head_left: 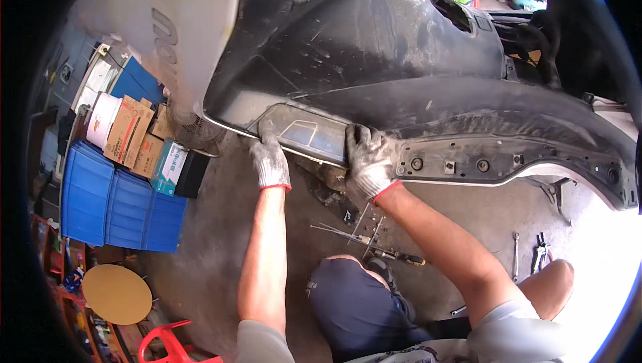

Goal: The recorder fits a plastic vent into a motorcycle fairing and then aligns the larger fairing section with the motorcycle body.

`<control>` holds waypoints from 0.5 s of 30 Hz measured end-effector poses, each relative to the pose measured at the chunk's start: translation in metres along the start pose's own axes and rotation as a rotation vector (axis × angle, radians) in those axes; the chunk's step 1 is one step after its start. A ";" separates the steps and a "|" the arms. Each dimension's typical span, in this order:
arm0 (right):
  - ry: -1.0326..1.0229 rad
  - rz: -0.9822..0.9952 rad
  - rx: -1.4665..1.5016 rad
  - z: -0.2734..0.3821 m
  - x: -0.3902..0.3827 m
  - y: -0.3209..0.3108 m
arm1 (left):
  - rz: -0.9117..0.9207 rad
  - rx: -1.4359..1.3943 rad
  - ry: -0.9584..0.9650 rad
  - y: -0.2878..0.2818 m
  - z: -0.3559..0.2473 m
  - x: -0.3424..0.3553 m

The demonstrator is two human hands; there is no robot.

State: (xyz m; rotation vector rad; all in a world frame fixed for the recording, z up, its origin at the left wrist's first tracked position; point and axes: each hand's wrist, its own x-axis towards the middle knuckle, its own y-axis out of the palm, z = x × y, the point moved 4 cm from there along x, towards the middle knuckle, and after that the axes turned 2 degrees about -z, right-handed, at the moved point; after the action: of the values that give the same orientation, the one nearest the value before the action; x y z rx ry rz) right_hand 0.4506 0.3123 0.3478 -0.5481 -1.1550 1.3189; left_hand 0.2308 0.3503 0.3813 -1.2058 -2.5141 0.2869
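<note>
A smooth dark panel (328,137), with a pale angular outline on its face, lies along the lower edge of a dusty black vehicle body (394,42). My left hand (271,161), in a soiled white work glove with a red cuff, grips the panel's left end, fingers over the top. At its right end my right hand (369,162), gloved alike and dirtier at the fingertips, curls over the edge; the undersides of both grips are hidden. Right of that hand runs a black ledge (461,162) with several holes and fasteners.
A screwdriver (408,258) and thin metal rods (334,232) lie on the floor below. Pliers (539,255) and a wrench (515,256) rest farther right. Blue bins (127,202), cardboard boxes (129,132), a round tan-topped stool (117,294) and a red chair (164,343) stand at the left.
</note>
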 end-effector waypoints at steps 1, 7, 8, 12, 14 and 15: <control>0.004 0.024 0.022 0.001 0.000 0.000 | -0.031 0.053 0.018 -0.002 -0.003 -0.002; -0.055 -0.119 -0.048 -0.005 0.000 0.008 | -0.068 0.114 0.017 0.006 -0.013 -0.012; -0.078 -0.176 -0.075 -0.006 0.000 0.009 | -0.094 0.096 0.007 0.007 -0.013 -0.013; -0.130 -0.040 -0.189 0.005 0.009 0.009 | -0.024 0.085 -0.009 -0.006 -0.006 -0.004; -0.139 -0.031 -0.261 -0.004 0.015 0.021 | -0.072 0.180 -0.041 0.002 -0.021 -0.015; -0.143 -0.037 -0.265 -0.002 0.017 0.021 | -0.037 0.239 -0.090 0.001 -0.030 -0.020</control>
State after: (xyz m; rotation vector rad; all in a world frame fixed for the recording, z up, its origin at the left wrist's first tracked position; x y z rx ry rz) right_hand 0.4402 0.3335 0.3352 -0.6279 -1.4635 1.1951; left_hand 0.2552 0.3362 0.4040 -1.0724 -2.4874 0.6250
